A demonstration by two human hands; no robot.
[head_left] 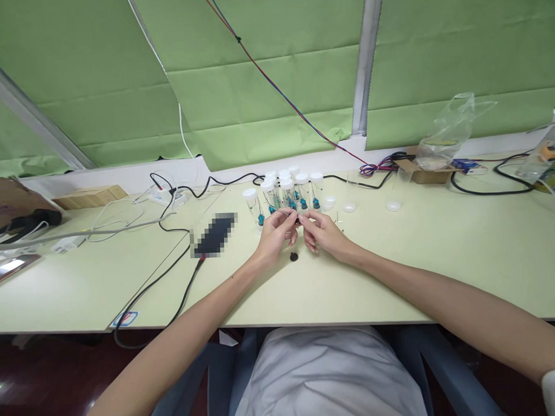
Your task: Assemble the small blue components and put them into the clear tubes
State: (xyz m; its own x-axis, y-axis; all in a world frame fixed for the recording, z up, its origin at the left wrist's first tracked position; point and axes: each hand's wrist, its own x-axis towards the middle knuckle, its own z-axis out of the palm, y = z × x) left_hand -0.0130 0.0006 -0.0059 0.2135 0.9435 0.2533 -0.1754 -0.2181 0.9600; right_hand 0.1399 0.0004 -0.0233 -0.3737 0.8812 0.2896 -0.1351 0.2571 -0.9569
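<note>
My left hand (277, 233) and my right hand (323, 234) meet fingertip to fingertip over the middle of the table. Both are closed in a pinch around a small dark piece (298, 220), mostly covered by the fingers, so its kind is unclear. A thin dark rod or wire (279, 210) juts out past my left fingers. On the table just below the hands lies a small black round part (294, 256). Right behind them stand several clear vials (315, 193) with white caps, holding teal parts on thin stems.
White caps (349, 207) lie right of the vials, near tiny loose bits (339, 218). A blurred-out dark device (216, 234) with a cable lies left. Black cables (153, 284) cross the left side. An open cardboard box (429, 176) with a plastic bag stands back right.
</note>
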